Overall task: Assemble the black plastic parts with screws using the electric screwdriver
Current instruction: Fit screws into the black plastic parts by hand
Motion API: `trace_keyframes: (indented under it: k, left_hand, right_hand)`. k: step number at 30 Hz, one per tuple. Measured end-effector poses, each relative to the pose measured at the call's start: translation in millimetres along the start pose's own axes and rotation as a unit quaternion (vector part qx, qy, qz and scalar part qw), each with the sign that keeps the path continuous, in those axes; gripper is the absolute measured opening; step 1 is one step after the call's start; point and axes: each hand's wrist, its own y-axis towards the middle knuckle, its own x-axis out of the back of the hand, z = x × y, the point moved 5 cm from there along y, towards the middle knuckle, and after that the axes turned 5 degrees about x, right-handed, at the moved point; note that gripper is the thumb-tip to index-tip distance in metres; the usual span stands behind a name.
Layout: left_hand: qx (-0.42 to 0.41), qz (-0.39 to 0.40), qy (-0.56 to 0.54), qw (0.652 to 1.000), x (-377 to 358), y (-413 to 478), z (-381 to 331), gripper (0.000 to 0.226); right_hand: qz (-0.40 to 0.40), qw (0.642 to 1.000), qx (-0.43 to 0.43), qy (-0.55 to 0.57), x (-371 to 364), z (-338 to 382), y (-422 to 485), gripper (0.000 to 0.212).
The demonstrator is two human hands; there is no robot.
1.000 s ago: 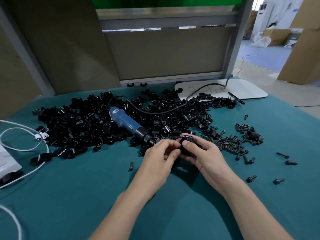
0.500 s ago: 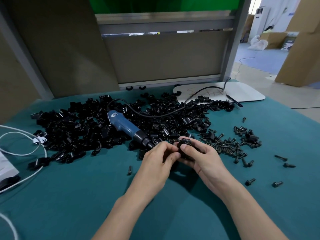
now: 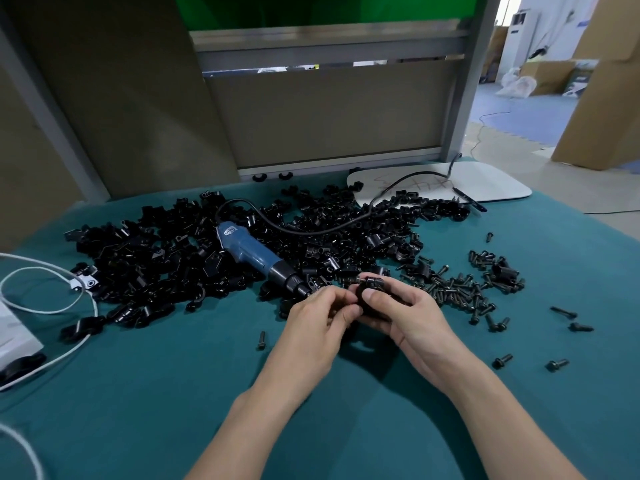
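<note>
Just beside the tip of the electric screwdriver, over the teal worktop, both forearms angle inward and meet, the right hand with its grip clamped round a black plastic part, thumb on top, the left hand with fingertips pinched together against it, their hold hidden.

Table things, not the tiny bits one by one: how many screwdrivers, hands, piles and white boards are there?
Electric screwdriver: 1
Hands: 2, the left hand and the right hand, both holding one black part
Piles: 2, black plastic parts and screws
White board: 1
Total: 6
</note>
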Motion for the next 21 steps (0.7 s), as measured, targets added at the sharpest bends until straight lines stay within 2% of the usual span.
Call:
trace_keyframes:
  k: [3, 7, 9, 12, 15, 19, 21]
  left_hand:
    - [-0.045, 0.004, 0.011, 0.999, -0.1, -1.9, -7.0, 0.014]
    - [0.013, 0.006, -0.047, 0.999, -0.9, -2.7, -3.3, 0.011]
    - [0.028, -0.006, -0.025, 0.999, 0.8, -1.5, -1.2, 0.010]
    - [0.014, -0.013, 0.004, 1.000, 2.7, -1.2, -2.3, 0.012]
    - [-0.037, -0.013, 0.019, 0.999, 2.3, -1.6, -5.0, 0.001]
    - [-0.089, 0.000, 0.050, 0.995, 1.6, -2.8, -8.8, 0.015]
    - [-0.061, -0.025, 0.031, 0.997, 6.2, 0.0, -7.2, 0.020]
  right_hand:
    - [-0.014, 1.000, -0.001, 0.016, 2.5, -0.4, 1.3, 0.028]
    - [-0.005, 1.000, 0.008, 0.007, 1.2, 0.4, 1.5, 0.037]
    - [0.000, 1.000, 0.007, 0.006, 1.1, -0.4, 1.8, 0.041]
    - [0.001, 1.000, 0.003, 0.001, 1.8, -1.2, 2.3, 0.034]
    - [-0.007, 1.000, -0.008, 0.017, 3.6, -2.3, 1.9, 0.028]
    - [-0.015, 0.999, 0.000, 0.041, 3.2, -1.8, 3.2, 0.028]
    - [-0.026, 0.999, 0.019, 0.033, 4.1, -0.3, 4.4, 0.026]
